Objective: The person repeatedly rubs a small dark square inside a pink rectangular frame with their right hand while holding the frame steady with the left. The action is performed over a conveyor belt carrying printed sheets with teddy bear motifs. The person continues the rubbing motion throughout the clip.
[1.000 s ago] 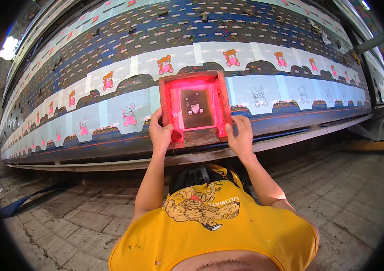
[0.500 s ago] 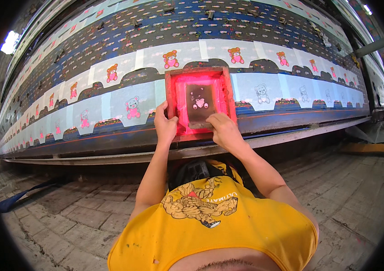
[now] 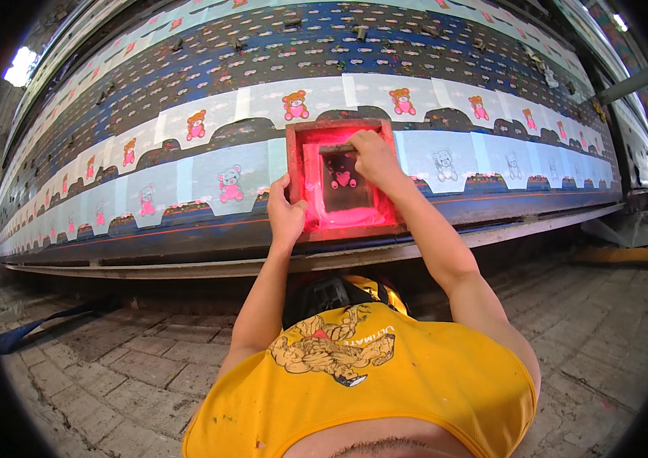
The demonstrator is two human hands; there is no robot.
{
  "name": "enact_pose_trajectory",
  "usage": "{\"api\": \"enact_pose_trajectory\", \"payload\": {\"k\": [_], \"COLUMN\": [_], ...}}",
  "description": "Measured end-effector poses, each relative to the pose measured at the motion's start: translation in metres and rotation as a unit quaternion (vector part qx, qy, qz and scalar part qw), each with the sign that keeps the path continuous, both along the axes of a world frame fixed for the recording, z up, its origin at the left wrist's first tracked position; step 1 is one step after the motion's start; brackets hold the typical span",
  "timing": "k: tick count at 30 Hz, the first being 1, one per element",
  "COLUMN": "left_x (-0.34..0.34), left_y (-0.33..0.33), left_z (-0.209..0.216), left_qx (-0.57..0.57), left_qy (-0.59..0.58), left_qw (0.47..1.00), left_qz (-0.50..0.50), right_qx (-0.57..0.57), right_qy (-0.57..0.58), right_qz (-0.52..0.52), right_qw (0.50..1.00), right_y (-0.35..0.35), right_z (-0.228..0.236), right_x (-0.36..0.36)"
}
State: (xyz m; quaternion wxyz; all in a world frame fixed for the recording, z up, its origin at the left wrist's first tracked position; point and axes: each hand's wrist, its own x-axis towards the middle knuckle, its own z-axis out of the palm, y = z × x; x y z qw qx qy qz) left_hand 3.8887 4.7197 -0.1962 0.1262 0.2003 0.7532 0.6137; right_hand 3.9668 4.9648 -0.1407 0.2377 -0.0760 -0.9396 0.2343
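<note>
A screen-printing frame (image 3: 292, 156) with wooden sides and pink ink inside lies on the near row of light-blue fabric pieces (image 3: 205, 177). Its dark mesh window (image 3: 347, 198) shows a small bear design. My left hand (image 3: 287, 214) grips the frame's left side, thumb over the rim. My right hand (image 3: 373, 158) is closed around a dark, narrow squeegee (image 3: 333, 148) at the far end of the window; its fingers cover part of the tool. Left of the frame, a printed bear (image 3: 230, 183) has pink parts; the bear to its right (image 3: 444, 165) is only an outline.
The long printing table (image 3: 209, 232) curves across the view, its near metal rail (image 3: 148, 269) just in front of me. Beyond, another fabric row carries brown-and-pink bears (image 3: 295, 105). Small dark blocks (image 3: 360, 33) sit farther back. A paved floor (image 3: 133, 359) lies below.
My right hand has pushed the squeegee from the near end of the screen to its far end. My left hand stays on the frame's left side. The view has shifted slightly.
</note>
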Motion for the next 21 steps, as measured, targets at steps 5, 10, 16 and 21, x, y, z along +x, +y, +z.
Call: {"api": "enact_pose_trajectory", "payload": {"k": [5,10,16,21], "left_x": [-0.001,-0.002,-0.004,-0.002], "left_y": [0.004,-0.002,0.001,0.0], "left_z": [-0.001,-0.003,-0.004,0.0], "left_qx": [-0.007,-0.017,-0.028,-0.023], "left_qy": [0.011,0.027,0.04,-0.023], "left_qw": [1.0,0.999,0.999,0.999], "left_qz": [-0.012,0.005,-0.006,-0.005], "right_qx": [-0.008,-0.029,-0.044,-0.083], "right_qy": [0.0,-0.025,-0.078,-0.078], "right_qz": [-0.033,0.002,0.001,-0.009], "right_qw": [0.999,0.999,0.996,0.993], "right_y": [0.015,-0.048,-0.1,-0.102], "right_z": [-0.005,-0.007,0.012,0.04], "right_x": [-0.01,0.05,0.11,0.131]}}
